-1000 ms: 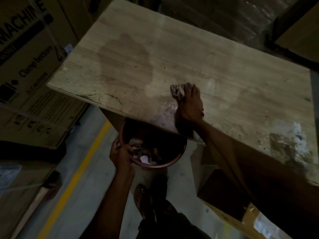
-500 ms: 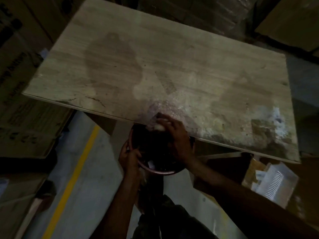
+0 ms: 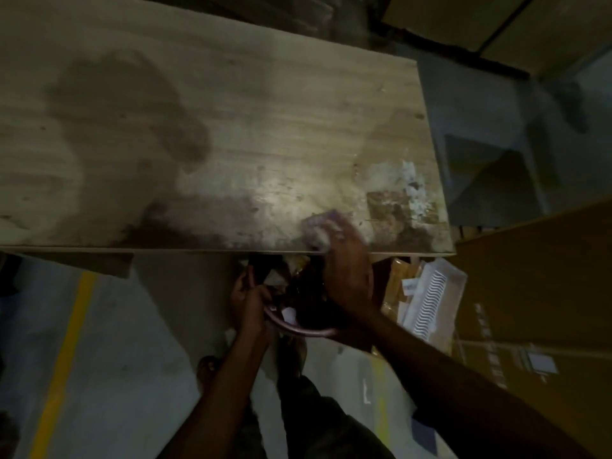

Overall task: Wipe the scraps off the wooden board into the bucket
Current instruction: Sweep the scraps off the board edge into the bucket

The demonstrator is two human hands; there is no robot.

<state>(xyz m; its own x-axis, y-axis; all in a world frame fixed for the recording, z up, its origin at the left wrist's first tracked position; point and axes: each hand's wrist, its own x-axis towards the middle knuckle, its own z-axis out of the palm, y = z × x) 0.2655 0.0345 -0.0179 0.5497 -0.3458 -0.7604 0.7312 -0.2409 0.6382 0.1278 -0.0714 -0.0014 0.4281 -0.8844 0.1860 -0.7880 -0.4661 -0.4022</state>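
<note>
The wooden board (image 3: 231, 127) fills the upper half of the view, with dark damp patches and a pale smeared area near its front right corner. My right hand (image 3: 347, 270) grips a crumpled cloth (image 3: 319, 228) at the board's front edge. Just below that edge hangs a reddish round bucket (image 3: 298, 329), holding paper scraps. My left hand (image 3: 248, 299) grips the bucket's left rim. Stuck residue and white flecks (image 3: 410, 200) lie on the board right of the cloth.
Large cardboard boxes (image 3: 536, 293) stand at the right, with a white ribbed packing piece (image 3: 430, 293) beside them. A yellow floor line (image 3: 63, 359) runs along the grey floor at the left. More boxes sit behind the board at the top right.
My right hand moved with the cloth from out over the bucket back onto the board's front edge. The view shifted left along the board, and the bucket stayed under the edge.
</note>
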